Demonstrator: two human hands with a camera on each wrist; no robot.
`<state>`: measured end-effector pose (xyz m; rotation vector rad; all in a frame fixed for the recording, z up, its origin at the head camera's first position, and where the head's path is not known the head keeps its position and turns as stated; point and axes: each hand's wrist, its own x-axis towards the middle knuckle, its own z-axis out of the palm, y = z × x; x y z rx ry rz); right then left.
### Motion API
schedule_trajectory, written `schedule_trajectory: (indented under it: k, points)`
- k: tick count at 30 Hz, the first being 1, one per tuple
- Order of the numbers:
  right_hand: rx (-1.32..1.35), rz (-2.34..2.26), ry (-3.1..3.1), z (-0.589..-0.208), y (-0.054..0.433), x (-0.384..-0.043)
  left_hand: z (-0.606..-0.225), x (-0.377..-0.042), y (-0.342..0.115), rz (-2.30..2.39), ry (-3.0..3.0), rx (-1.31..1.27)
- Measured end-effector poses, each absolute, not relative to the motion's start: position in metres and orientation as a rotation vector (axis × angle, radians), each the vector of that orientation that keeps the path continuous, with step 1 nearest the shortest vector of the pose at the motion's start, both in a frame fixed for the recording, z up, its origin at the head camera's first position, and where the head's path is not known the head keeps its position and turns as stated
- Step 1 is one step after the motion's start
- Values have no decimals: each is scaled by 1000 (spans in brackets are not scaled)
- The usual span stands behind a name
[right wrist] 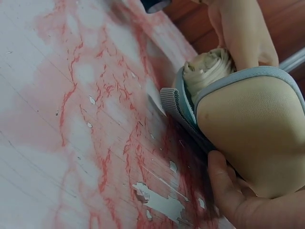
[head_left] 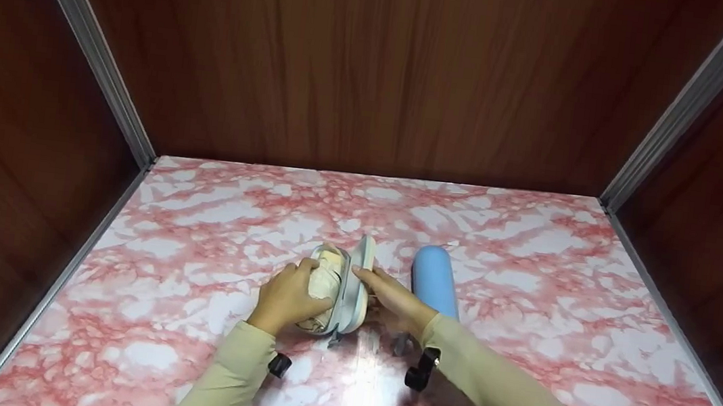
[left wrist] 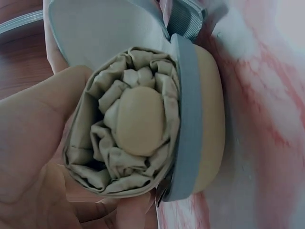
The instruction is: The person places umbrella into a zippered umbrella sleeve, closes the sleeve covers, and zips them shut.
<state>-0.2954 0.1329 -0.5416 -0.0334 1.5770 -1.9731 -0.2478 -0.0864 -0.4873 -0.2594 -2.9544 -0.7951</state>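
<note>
A beige folded compact umbrella [left wrist: 140,119], its fabric rolled round an oval end, lies in an unzipped beige case [right wrist: 252,129] with grey edging. My left hand [head_left: 286,298] grips the umbrella from the left side, thumb across its near part. On the other side, my right hand [head_left: 397,300] holds the case's raised lid [head_left: 366,254], thumb on the lid's inner face and fingers behind it. In the left wrist view, the umbrella's end faces the camera, with the case wall right beside it. A grey zip end tab [right wrist: 174,102] sticks out from the case.
A light blue rounded case [head_left: 436,279] lies just right of my right hand, partly behind the forearm. The red-and-white marbled table [head_left: 194,238] is bordered by dark wood panels [head_left: 377,68] at the back and sides. Both wrists carry black camera mounts [head_left: 422,370].
</note>
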Motion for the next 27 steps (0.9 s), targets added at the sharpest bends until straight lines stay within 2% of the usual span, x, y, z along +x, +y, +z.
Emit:
schedule_trajectory:
  k: [27]
  points:
    - [-74, -2011, 1516, -542, 133, -297, -486, -257, -88, -770, -3043, -261]
